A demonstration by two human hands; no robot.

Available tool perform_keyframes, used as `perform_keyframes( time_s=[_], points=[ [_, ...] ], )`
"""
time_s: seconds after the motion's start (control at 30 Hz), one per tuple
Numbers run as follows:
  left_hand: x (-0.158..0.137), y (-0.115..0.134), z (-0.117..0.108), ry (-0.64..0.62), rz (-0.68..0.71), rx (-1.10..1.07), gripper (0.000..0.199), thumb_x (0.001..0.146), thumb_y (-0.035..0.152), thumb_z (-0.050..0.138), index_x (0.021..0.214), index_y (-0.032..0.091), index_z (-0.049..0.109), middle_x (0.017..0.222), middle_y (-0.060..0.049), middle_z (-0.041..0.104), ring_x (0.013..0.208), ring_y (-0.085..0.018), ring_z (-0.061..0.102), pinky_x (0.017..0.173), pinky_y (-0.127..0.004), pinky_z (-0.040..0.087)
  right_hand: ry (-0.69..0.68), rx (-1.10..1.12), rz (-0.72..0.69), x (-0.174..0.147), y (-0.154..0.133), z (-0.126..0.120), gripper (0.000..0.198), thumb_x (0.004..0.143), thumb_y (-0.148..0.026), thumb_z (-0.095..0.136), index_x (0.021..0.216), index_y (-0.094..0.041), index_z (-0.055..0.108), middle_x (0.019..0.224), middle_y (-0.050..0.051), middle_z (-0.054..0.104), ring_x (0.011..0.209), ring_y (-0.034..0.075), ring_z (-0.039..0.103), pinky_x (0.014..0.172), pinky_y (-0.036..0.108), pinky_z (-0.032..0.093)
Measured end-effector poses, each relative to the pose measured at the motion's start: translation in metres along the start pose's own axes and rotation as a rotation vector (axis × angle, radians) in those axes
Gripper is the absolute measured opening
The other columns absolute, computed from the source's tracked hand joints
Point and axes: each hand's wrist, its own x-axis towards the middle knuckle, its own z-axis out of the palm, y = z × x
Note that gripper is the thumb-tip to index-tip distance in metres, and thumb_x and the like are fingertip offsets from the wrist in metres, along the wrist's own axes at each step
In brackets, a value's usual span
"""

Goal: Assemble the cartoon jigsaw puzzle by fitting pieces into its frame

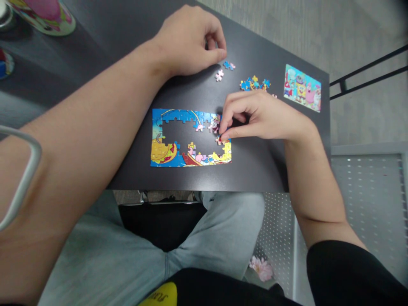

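A partly assembled jigsaw puzzle lies on the dark table, its border joined around an open middle. At its right side my right hand pinches a small puzzle piece with reddish and pale colours, between thumb and index finger. Farther back, my left hand is closed, thumb against curled fingers; whatever it may hold is hidden. Just beside its fingertips lie a blue and pink puzzle piece and a pale pink puzzle piece, both loose.
A pile of loose puzzle pieces sits behind my right hand. The picture card with cartoon figures lies near the table's right edge. Colourful cans stand at the far left. A metal frame is beside the table.
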Motion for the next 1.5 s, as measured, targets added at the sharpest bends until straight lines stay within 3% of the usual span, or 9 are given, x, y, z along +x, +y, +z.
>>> perform_keyframes(
  time_s=[0.2,0.33,0.47,0.6,0.77,0.9,1.1,1.37,1.5],
  points=[
    [0.000,0.000,0.001,0.009,0.003,-0.002,0.029,0.107,0.016,0.091,0.133,0.009,0.102,0.102,-0.008,0.090,0.081,-0.021,0.068,0.087,-0.039,0.048,0.012,0.009,-0.026,0.001,0.002,0.000,0.038,0.120,-0.061,0.098,0.114,-0.024,0.097,0.102,0.002,0.077,0.083,0.015,0.058,0.076,0.035,0.043],
    [0.001,-0.002,0.003,0.004,-0.002,0.021,0.030,0.107,0.019,0.090,0.134,0.012,0.102,0.109,-0.009,0.094,0.082,-0.023,0.070,0.087,-0.040,0.049,0.040,0.033,0.093,-0.002,-0.006,-0.005,0.046,0.113,-0.074,0.100,0.112,-0.028,0.096,0.098,0.002,0.076,0.081,0.019,0.057,0.075,0.040,0.043],
    [0.003,-0.007,0.004,0.017,-0.020,0.022,0.027,0.103,0.026,0.089,0.126,0.023,0.103,0.107,-0.004,0.093,0.082,-0.024,0.072,0.086,-0.043,0.051,0.315,0.053,0.278,-0.016,-0.006,-0.023,0.053,0.102,-0.082,0.107,0.105,-0.031,0.092,0.087,0.002,0.072,0.076,0.022,0.052,0.072,0.046,0.038],
    [0.003,-0.015,0.003,0.019,-0.019,0.015,0.020,0.098,0.042,0.084,0.111,0.036,0.097,0.105,0.000,0.093,0.082,-0.026,0.072,0.087,-0.048,0.054,0.553,-0.117,0.427,-0.040,0.010,-0.051,0.045,0.101,-0.072,0.107,0.106,-0.031,0.089,0.087,0.004,0.073,0.076,0.024,0.054,0.074,0.048,0.038],
    [0.005,-0.025,0.002,-0.006,0.002,0.000,0.023,0.093,0.063,0.079,0.102,0.045,0.092,0.101,0.004,0.094,0.080,-0.025,0.068,0.078,-0.048,0.049,0.536,-0.375,0.610,-0.067,0.024,-0.076,0.025,0.101,-0.054,0.097,0.099,-0.030,0.094,0.098,0.009,0.085,0.082,0.027,0.061,0.081,0.049,0.047],
    [0.007,-0.028,0.004,-0.004,0.020,0.011,0.031,0.094,0.060,0.081,0.112,0.039,0.096,0.108,0.000,0.095,0.079,-0.021,0.067,0.075,-0.044,0.044,0.459,-0.359,0.682,-0.077,0.028,-0.081,0.036,0.090,-0.061,0.105,0.102,-0.028,0.097,0.099,0.008,0.089,0.081,0.025,0.062,0.080,0.047,0.048],
    [0.007,-0.029,0.002,-0.015,-0.003,0.006,0.032,0.092,0.060,0.083,0.112,0.038,0.097,0.108,0.000,0.094,0.080,-0.023,0.068,0.078,-0.043,0.045,0.382,-0.227,0.651,-0.076,0.023,-0.082,0.047,0.084,-0.075,0.110,0.091,-0.032,0.094,0.100,0.006,0.092,0.085,0.026,0.066,0.080,0.046,0.047],
    [0.009,-0.028,0.003,-0.025,-0.037,0.018,0.035,0.091,0.064,0.081,0.109,0.037,0.094,0.106,-0.003,0.091,0.080,-0.024,0.067,0.079,-0.046,0.043,0.125,-0.173,0.746,-0.067,0.007,-0.077,0.021,0.086,-0.044,0.109,0.090,-0.030,0.094,0.105,0.007,0.094,0.086,0.027,0.073,0.079,0.045,0.057],
    [0.009,-0.029,0.003,-0.013,-0.035,0.014,0.034,0.091,0.065,0.079,0.106,0.037,0.093,0.097,-0.001,0.089,0.077,-0.023,0.066,0.078,-0.046,0.042,0.129,-0.207,0.611,-0.062,0.012,-0.074,0.013,0.086,-0.036,0.101,0.096,-0.030,0.096,0.106,0.005,0.089,0.088,0.024,0.073,0.084,0.043,0.059]
  ],
)
